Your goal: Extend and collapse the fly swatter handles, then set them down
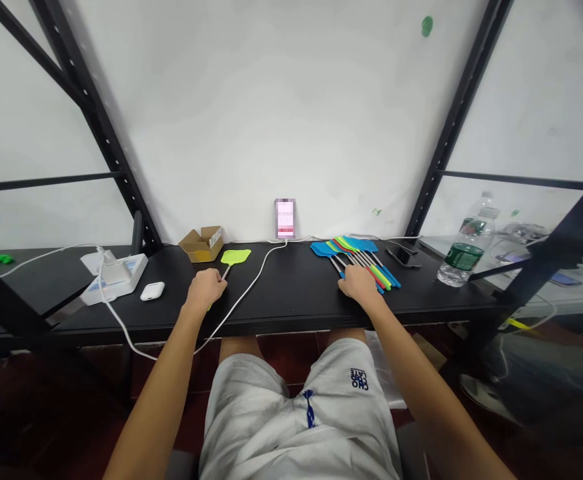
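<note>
My left hand (207, 288) is closed around the shaft of a yellow-green fly swatter (236, 257), whose flat head points away from me over the black table. On the right, my right hand (359, 283) is closed over the near left side of a fanned row of fly swatters. A blue fly swatter (322, 249) at the left of that row runs down to my fingers, which are partly hidden by the back of the hand. Others in the row have yellow, red and blue heads, metal shafts and coloured handles (389, 277).
A small open cardboard box (202, 245), a white earphone case (152, 291) and a white power strip (116, 279) are at the left. A phone (285, 219) leans on the wall, its white cable crossing the black table (281, 293). Plastic bottles (464, 257) and a dark phone (403, 257) are at the right.
</note>
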A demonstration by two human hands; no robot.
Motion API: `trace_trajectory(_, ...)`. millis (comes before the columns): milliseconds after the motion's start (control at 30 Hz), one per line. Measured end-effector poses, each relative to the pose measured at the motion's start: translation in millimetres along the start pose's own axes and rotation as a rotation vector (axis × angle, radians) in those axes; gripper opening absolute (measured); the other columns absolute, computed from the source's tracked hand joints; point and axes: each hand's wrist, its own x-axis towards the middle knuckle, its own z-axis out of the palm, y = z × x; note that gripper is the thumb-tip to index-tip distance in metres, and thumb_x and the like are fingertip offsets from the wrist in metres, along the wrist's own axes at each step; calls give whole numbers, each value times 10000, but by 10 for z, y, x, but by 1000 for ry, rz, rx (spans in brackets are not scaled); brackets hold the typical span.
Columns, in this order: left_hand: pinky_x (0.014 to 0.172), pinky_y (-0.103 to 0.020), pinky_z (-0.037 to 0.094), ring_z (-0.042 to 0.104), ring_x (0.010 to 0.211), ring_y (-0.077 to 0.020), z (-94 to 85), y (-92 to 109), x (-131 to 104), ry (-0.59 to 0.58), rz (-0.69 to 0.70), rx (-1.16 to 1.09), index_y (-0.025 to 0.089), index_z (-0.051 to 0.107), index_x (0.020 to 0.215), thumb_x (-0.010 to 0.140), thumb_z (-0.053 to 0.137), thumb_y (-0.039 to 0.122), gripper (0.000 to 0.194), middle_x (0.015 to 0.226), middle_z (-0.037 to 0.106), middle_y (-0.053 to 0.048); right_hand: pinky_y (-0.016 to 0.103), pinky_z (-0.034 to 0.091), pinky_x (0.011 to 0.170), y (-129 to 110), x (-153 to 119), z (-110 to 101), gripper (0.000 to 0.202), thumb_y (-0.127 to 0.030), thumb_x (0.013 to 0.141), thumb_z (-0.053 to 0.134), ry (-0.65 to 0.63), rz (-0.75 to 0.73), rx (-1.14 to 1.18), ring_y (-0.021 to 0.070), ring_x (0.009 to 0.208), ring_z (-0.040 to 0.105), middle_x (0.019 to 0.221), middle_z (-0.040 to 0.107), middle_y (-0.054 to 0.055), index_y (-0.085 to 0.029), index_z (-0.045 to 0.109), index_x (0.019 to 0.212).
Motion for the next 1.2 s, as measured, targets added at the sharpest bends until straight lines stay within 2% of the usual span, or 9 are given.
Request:
trace_trajectory(200,761,-379,491,650,932,-333,38,-4,-1,38,-6,25,155,684,860,796,495,287,239,973,689,-176,370,475,786,-94,-51,-26,379,-323,850,537,-19,41,-8,330,1012,632,1076,650,227,-58,628,1106)
trace_trajectory(300,764,-382,490,645,948,-333,38,-3,-6,55,-22,32,150,680,872,812,495,292,240,995,681,-182,381,478,780,-101,-51,-20,390,-370,874,513,-35,22,-37,333,985,647,1048,666,227,-69,653,1079)
trace_trajectory(433,770,-371,486,638,970,-328,-21,3,-25,37,-26,31,144,675,926,820,534,356,276,1009,676,-183,375,473,767,-101,-59,-62,371,-334,883,471,-70,-13,-52,332,967,654,1017,677,232,-70,689,1025)
trace_trajectory(533,772,-375,484,634,975,-328,-129,51,-72,68,-3,33,135,665,971,839,521,411,338,1022,668,-189,368,461,767,-87,-76,-127,376,-328,875,461,-79,-21,-27,328,966,650,1025,678,232,-72,692,1025)
trace_trajectory(700,764,-371,483,635,938,-305,-402,274,-244,228,81,-29,157,657,936,867,480,443,343,987,670,-160,330,422,718,-6,-117,-269,376,-336,869,447,-40,-66,1,301,905,649,981,686,220,-75,696,975)
trace_trajectory(867,797,-340,472,642,888,-254,-674,543,-462,282,233,-213,183,648,872,862,501,428,286,928,696,-99,287,349,612,76,-190,-464,315,-325,853,456,-31,-110,56,232,738,619,796,685,157,-124,685,773)
trace_trajectory(967,773,-313,476,654,838,-225,-756,674,-566,211,318,-410,189,661,863,858,512,461,310,874,712,-67,269,320,592,81,-259,-584,294,-320,848,471,-6,-168,152,191,671,579,696,654,101,-158,629,660)
trace_trajectory(1067,673,-278,493,658,736,-188,-727,814,-636,-1,351,-634,184,663,834,847,521,502,350,810,712,-45,253,313,587,26,-355,-683,253,-316,842,488,41,-215,304,160,643,547,665,630,48,-176,585,655)
trace_trajectory(1200,564,-260,502,639,639,-151,-568,1054,-708,-272,396,-922,150,629,836,853,522,520,386,806,696,-67,246,313,563,-176,-498,-709,227,-354,852,490,77,-291,525,139,607,513,663,606,8,-190,557,711)
